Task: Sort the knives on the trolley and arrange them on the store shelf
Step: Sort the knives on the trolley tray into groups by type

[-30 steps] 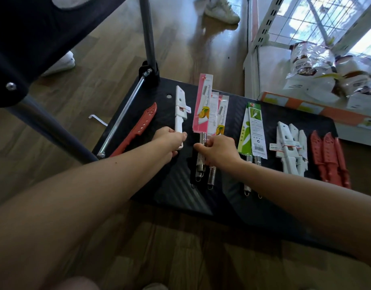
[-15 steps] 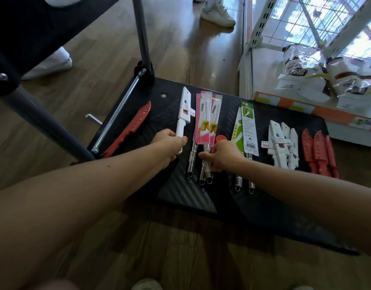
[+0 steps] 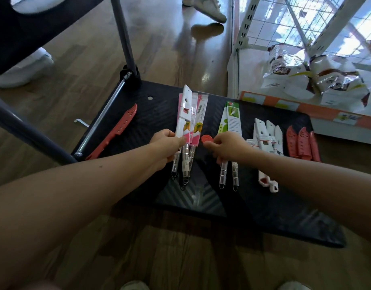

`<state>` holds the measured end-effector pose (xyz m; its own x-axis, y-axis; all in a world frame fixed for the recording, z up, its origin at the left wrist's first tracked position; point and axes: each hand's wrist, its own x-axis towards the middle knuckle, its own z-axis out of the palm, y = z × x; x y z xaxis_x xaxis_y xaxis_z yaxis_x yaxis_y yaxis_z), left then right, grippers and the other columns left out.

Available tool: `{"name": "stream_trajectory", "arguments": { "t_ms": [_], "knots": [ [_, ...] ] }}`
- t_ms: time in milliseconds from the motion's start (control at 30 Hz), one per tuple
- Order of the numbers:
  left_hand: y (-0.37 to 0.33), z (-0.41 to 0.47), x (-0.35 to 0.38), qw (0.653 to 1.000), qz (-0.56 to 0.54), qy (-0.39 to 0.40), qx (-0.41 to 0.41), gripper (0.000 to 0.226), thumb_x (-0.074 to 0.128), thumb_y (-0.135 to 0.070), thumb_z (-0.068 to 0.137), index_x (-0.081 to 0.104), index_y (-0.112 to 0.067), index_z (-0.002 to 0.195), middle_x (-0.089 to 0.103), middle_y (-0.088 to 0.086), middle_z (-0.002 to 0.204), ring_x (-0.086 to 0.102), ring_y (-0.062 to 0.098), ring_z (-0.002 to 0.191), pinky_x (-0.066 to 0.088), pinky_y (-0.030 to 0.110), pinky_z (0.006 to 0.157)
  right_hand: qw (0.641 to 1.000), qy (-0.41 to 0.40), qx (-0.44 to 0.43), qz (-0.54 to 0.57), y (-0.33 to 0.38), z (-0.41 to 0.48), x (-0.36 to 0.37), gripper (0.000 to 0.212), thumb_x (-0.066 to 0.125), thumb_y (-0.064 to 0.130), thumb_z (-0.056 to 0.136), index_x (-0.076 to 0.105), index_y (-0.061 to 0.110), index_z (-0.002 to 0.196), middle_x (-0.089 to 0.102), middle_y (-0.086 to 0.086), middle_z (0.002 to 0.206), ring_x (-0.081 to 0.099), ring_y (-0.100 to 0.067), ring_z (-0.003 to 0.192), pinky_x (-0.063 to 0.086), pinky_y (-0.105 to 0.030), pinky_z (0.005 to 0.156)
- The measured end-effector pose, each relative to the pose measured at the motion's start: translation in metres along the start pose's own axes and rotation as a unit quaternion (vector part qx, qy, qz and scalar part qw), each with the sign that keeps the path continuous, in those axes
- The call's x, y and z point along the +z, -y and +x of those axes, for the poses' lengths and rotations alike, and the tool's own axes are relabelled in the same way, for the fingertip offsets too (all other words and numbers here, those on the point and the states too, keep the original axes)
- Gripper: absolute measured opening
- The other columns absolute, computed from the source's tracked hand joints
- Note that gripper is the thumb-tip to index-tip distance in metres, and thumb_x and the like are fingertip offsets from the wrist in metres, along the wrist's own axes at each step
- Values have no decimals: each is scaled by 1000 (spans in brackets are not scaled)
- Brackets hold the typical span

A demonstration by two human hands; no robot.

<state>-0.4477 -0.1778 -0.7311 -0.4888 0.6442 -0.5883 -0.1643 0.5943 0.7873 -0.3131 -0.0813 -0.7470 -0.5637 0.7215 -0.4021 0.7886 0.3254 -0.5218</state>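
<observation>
Knives lie in groups on the black trolley deck [image 3: 264,206]. My left hand [image 3: 168,141] grips a white sheathed knife [image 3: 184,114], which lies on top of the pink packaged knives [image 3: 198,122]. My right hand [image 3: 226,145] rests with curled fingers over the lower end of the green packaged knives [image 3: 232,118]; their steel handles stick out below it. A small red round piece [image 3: 207,139] sits just left of its thumb. Further right lie white sheathed knives [image 3: 268,135] and red sheathed knives [image 3: 302,143]. One red sheathed knife [image 3: 117,132] lies alone at the deck's left edge.
The trolley's handle pole [image 3: 126,38] rises at the far left corner. A white wire store shelf [image 3: 241,38] stands at the right, with bagged goods [image 3: 306,74] on its bottom board. Another person's shoes [image 3: 205,9] are on the wooden floor beyond.
My left hand has slid the white sheathed knife right, onto the pink packs. My right hand has let go of the pink packs and moved right to the green ones.
</observation>
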Motion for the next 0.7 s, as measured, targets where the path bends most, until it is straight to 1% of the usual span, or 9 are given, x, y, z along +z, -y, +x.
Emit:
{"name": "stream_trajectory", "arguments": {
  "t_ms": [67, 133, 233, 400, 567, 633, 700],
  "knots": [
    [3, -3, 8, 1000, -3, 13, -3, 19, 64, -20, 87, 50, -16, 75, 54, 0, 72, 47, 9, 59, 40, 22, 54, 996, -13, 17, 88, -1, -2, -7, 37, 51, 43, 92, 65, 9, 86, 66, -2, 77, 60, -9, 59, 50, -21, 60],
    [8, -5, 17, 1000, -7, 25, -8, 19, 64, -19, 87, 50, -17, 74, 53, 0, 72, 46, 10, 58, 38, 23, 53, 984, -25, 35, 174, 3, -2, -11, 36, 51, 43, 92, 67, 11, 93, 65, 1, 82, 56, -7, 61, 46, -18, 57],
    [12, -9, 31, 999, -11, 42, -18, 19, 64, -20, 87, 50, -19, 74, 52, 0, 75, 46, 10, 62, 41, 22, 56, 963, -18, 65, 260, 10, -1, -10, 36, 54, 46, 89, 69, 13, 96, 67, 3, 86, 55, -7, 64, 43, -19, 56],
    [11, -13, 51, 997, -35, 73, -18, 16, 63, -22, 87, 49, -20, 80, 54, -3, 77, 50, 9, 68, 43, 23, 62, 948, -18, 116, 296, 5, -2, -6, 31, 63, 45, 83, 68, 15, 81, 68, 2, 79, 57, -11, 68, 44, -24, 62],
    [7, -15, 63, 993, -17, 113, -10, 15, 63, -23, 88, 49, -23, 79, 55, -4, 80, 50, 9, 71, 43, 23, 64, 948, -23, 131, 288, -2, -7, -10, 27, 68, 42, 81, 66, 15, 75, 57, 1, 63, 49, -10, 56, 39, -21, 50],
    [6, -16, 68, 991, -9, 130, -9, 13, 63, -23, 88, 51, -22, 83, 55, -4, 80, 50, 8, 72, 43, 23, 65, 947, -31, 140, 288, -7, -8, -12, 29, 69, 39, 81, 60, 17, 65, 55, 1, 60, 46, -10, 52, 39, -21, 48],
    [5, -16, 74, 989, 9, 148, -5, 13, 63, -25, 87, 52, -19, 92, 54, -4, 79, 49, 8, 72, 42, 23, 64, 944, -34, 146, 295, -14, -12, -16, 29, 68, 38, 82, 59, 17, 64, 55, 0, 60, 45, -11, 52, 40, -21, 50]
  ]
}}
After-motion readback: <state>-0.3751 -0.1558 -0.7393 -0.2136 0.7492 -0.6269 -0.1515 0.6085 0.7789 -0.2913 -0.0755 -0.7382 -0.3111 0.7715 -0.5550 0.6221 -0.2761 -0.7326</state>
